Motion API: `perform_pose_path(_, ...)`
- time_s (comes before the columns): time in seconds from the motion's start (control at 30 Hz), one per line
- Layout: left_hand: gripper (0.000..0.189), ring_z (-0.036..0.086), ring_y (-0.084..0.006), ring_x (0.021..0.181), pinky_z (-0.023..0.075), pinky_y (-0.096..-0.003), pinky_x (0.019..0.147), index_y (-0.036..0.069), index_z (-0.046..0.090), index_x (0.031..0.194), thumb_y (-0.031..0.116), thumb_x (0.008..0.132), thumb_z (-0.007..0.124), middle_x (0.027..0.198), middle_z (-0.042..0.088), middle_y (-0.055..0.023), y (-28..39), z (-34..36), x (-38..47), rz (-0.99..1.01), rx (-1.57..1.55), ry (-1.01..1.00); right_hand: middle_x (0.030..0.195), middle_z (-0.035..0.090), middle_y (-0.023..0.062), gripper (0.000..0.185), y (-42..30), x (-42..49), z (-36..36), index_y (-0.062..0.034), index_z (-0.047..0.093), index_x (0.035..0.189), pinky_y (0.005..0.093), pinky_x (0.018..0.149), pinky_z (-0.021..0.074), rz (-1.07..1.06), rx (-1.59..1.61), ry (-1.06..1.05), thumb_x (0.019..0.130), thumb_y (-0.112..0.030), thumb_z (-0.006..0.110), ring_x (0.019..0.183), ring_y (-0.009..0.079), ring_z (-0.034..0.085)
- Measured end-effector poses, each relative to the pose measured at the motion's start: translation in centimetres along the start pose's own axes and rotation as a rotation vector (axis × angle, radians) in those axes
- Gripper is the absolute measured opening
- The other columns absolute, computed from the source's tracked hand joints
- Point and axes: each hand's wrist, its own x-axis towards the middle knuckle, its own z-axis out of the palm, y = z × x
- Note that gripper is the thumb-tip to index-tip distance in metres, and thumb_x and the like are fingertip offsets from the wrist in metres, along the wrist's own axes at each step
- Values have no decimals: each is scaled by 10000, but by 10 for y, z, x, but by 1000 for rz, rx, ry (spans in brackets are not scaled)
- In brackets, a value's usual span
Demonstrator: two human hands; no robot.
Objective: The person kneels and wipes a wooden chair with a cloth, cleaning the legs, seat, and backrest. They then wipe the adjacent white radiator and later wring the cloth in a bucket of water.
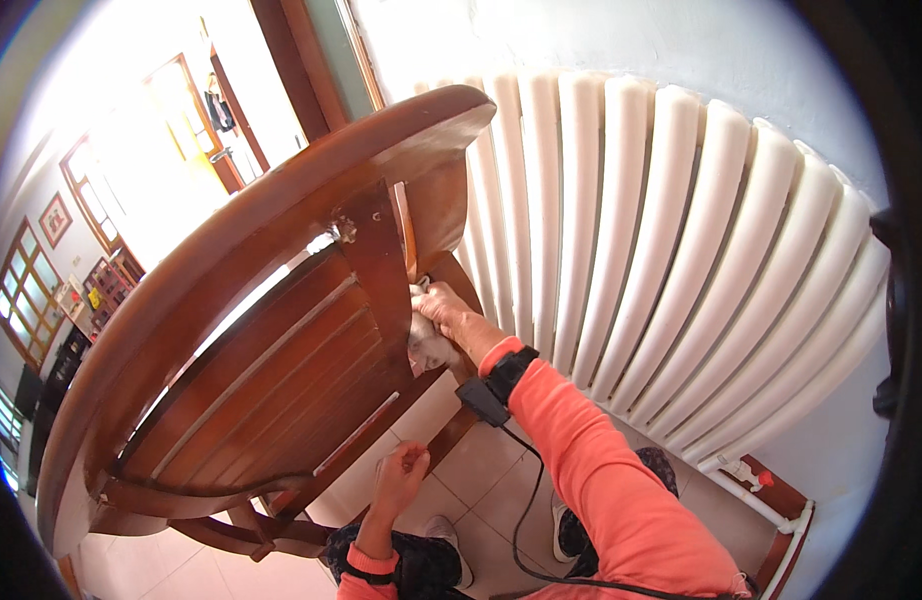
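Note:
My right hand [440,304] grips a pale cloth [429,341] against the side post of a brown wooden chair back [258,360]. Part of the cloth hangs below my fingers, in the gap beside the post. The chair back is tilted in view, with a thick curved top rail [228,214] and a grooved panel. My left hand [402,472] hovers low, in front of the lower edge of the panel. Its fingers are curled in, and I see nothing in them. A black strap with a box and a cable [539,480] is on my right wrist.
Close on the right, a cream column radiator [618,247] runs along the wall, with a red-handled valve [765,478] at its foot. Floor tiles [479,469] and my shoes [446,536] show below. Doors, a framed picture [55,219] and shelves [104,292] stand far left.

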Motion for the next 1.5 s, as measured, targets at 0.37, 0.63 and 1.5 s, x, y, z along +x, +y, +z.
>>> perform_pose_path(0.37,198,667,-200,770,526,-309,704,14,636,983,159,848,635,829,684,-116,-8,2,-2,92,77,69,913,631,61,272,-201,-117,-25,32,594,1046,265,702,482,-510,92,58,816,-104,641,793,127,598)
perform_pose_path(0.63,206,658,-224,774,519,-320,708,5,624,981,163,849,632,859,673,-125,0,1,-15,131,159,76,1079,578,112,414,-239,-176,-37,-21,408,1239,276,705,545,-873,323,323,854,-43,555,836,150,613)
perform_pose_path(1.5,301,497,-94,975,421,-248,834,28,563,1128,280,973,510,1063,560,-32,134,-30,-70,452,-633,185,1061,598,74,328,-141,-298,-2,-19,468,1217,320,819,527,-123,515,-225,955,-209,518,929,162,611)
